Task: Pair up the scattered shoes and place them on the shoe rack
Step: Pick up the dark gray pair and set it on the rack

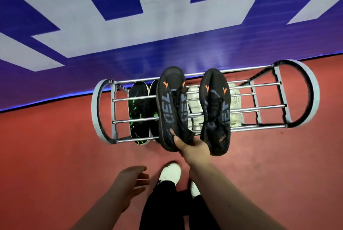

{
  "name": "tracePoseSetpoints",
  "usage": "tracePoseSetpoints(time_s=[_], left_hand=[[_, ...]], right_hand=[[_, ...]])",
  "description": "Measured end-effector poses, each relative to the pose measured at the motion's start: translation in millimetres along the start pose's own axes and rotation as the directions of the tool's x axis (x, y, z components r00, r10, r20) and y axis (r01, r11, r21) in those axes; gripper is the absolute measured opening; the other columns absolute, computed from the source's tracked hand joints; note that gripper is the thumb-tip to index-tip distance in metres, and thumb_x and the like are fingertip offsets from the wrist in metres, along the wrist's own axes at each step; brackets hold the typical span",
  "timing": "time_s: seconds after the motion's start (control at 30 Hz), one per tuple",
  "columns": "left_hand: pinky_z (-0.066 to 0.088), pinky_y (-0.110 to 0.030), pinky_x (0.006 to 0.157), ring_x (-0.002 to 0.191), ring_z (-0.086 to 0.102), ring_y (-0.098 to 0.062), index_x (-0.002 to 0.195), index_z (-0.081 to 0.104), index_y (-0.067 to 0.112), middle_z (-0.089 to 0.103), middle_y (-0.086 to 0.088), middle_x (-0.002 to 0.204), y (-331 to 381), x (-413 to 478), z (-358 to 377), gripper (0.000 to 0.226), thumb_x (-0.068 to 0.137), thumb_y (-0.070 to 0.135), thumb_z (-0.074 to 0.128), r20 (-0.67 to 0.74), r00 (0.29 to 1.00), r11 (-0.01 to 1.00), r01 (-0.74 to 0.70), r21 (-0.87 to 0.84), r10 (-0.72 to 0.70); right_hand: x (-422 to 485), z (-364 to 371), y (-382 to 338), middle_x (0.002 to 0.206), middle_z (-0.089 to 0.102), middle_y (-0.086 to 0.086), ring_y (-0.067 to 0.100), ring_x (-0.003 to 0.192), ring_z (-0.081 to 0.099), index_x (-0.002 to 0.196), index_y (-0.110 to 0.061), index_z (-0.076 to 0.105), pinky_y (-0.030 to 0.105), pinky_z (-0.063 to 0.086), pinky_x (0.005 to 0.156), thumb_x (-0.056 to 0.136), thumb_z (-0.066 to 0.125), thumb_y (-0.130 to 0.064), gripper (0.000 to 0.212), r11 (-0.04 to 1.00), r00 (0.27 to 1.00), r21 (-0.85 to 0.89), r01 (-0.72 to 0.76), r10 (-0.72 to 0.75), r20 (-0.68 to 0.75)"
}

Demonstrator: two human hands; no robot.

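My right hand (193, 149) grips a pair of black running shoes with orange marks by their heels. The left one of the pair (171, 107) and the right one (216, 111) hang side by side over the top of the shoe rack (263, 127), toes pointing at the wall. Under them on a lower tier lie a black shoe with green streaks (138, 111) and a pair of off-white shoes (194, 107). My left hand (132, 183) hovers low by my leg, fingers relaxed, holding nothing.
The grey rack with metal rods stands on a red floor (55, 146) against a blue and white wall banner (167, 35). My own feet in white shoes (170, 172) stand just in front of the rack.
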State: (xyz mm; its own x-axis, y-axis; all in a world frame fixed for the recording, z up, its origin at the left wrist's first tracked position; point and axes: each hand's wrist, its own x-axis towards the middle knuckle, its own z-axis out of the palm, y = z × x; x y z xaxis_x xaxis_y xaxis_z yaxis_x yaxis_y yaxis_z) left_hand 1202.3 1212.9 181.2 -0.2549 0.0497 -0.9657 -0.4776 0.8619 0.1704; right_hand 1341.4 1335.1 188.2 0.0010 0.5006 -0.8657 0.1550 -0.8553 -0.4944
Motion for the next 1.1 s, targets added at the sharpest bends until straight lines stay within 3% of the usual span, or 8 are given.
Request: tracePoseSetpoints(time_s=[0.1, 0.17, 0.4, 0.53, 0.73, 0.8, 0.93, 1.1], left_hand=[[0.045, -0.031, 0.068, 0.074, 0.062, -0.028, 0.103, 0.064, 0.007, 0.063, -0.016, 0.086, 4, 6, -7, 0.020, 0.093, 0.018, 0.052, 0.027, 0.999, 1.000, -0.020, 0.014, 0.019], [0.046, -0.031, 0.069, 0.077, 0.063, -0.028, 0.106, 0.065, 0.007, 0.063, -0.015, 0.089, 10, 8, -4, 0.022, 0.093, 0.019, 0.052, 0.060, 0.998, 0.999, -0.034, 0.021, 0.033], [0.048, -0.033, 0.072, 0.088, 0.066, -0.026, 0.108, 0.059, 0.023, 0.064, -0.012, 0.108, 38, 7, 36, 0.021, 0.091, 0.034, 0.058, 0.190, 0.972, 0.989, -0.146, 0.014, 0.141], [0.051, -0.029, 0.068, 0.100, 0.067, -0.025, 0.117, 0.058, 0.025, 0.066, -0.004, 0.114, 47, 11, 56, 0.030, 0.090, 0.037, 0.059, 0.261, 0.946, 0.980, -0.199, -0.009, 0.194], [0.056, -0.025, 0.058, 0.077, 0.069, -0.025, 0.120, 0.056, 0.005, 0.066, -0.014, 0.106, 43, 19, 62, 0.031, 0.090, 0.010, 0.059, 0.210, 0.952, 0.971, -0.196, -0.138, 0.222], [0.056, -0.022, 0.056, 0.073, 0.071, -0.024, 0.121, 0.055, 0.002, 0.065, -0.019, 0.110, 40, 21, 59, 0.030, 0.091, 0.004, 0.056, 0.232, 0.948, 0.968, -0.179, -0.177, 0.218], [0.057, -0.027, 0.068, 0.082, 0.071, -0.025, 0.116, 0.058, 0.013, 0.068, -0.015, 0.108, 31, 22, 52, 0.026, 0.093, 0.003, 0.052, 0.299, 0.930, 0.975, -0.185, -0.122, 0.213], [0.053, -0.034, 0.078, 0.086, 0.064, -0.026, 0.121, 0.058, 0.009, 0.065, -0.015, 0.098, -5, 21, 43, 0.032, 0.092, -0.001, 0.052, 0.329, 0.929, 0.984, -0.176, -0.009, 0.169]], right_hand=[[7, 0, 11, 0.093, 0.073, 0.006, 0.023, 0.087, 0.068, 0.100, -0.008, 0.072, 0.036, 0.053, 0.083, 0.071, 0.079, -0.023, 0.033, 0.952, 0.998, -0.304, 0.031, -0.043, -0.036], [8, -9, 15, 0.102, 0.070, 0.006, 0.022, 0.096, 0.065, 0.107, -0.007, 0.070, 0.035, 0.050, 0.089, 0.071, 0.080, -0.019, 0.039, 0.943, 0.999, -0.331, 0.042, -0.034, 0.031], [4, -84, 32, 0.106, 0.067, 0.011, 0.026, 0.098, 0.065, 0.110, -0.010, 0.063, 0.042, 0.046, 0.093, 0.065, 0.076, -0.038, 0.055, 0.967, 0.962, 0.005, -0.255, 0.253, 0.105], [17, -104, 28, 0.116, 0.065, 0.010, 0.030, 0.105, 0.064, 0.120, -0.018, 0.054, 0.040, 0.050, 0.086, 0.083, 0.065, -0.034, 0.042, 0.924, 0.971, 0.299, -0.238, 0.218, 0.100], [34, -99, 23, 0.086, 0.070, 0.013, 0.034, 0.084, 0.066, 0.092, -0.006, 0.060, 0.032, 0.058, 0.076, 0.087, 0.063, -0.017, 0.012, 0.875, 0.981, 0.445, -0.188, 0.192, 0.036], [34, -106, 31, 0.084, 0.072, 0.014, 0.036, 0.087, 0.068, 0.093, -0.006, 0.059, 0.030, 0.057, 0.075, 0.078, 0.070, -0.018, 0.022, 0.874, 0.982, 0.447, -0.189, 0.171, 0.081], [28, -127, 46, 0.098, 0.071, 0.023, 0.043, 0.096, 0.066, 0.103, -0.004, 0.061, 0.030, 0.059, 0.069, 0.032, 0.097, -0.027, 0.082, 0.872, 0.969, 0.430, -0.233, 0.171, 0.178], [7, -161, 71, 0.113, 0.068, 0.022, 0.035, 0.096, 0.069, 0.110, 0.002, 0.060, 0.041, 0.059, 0.076, 0.048, 0.090, -0.011, 0.070, 0.845, 0.937, 0.437, -0.308, 0.192, 0.291]])
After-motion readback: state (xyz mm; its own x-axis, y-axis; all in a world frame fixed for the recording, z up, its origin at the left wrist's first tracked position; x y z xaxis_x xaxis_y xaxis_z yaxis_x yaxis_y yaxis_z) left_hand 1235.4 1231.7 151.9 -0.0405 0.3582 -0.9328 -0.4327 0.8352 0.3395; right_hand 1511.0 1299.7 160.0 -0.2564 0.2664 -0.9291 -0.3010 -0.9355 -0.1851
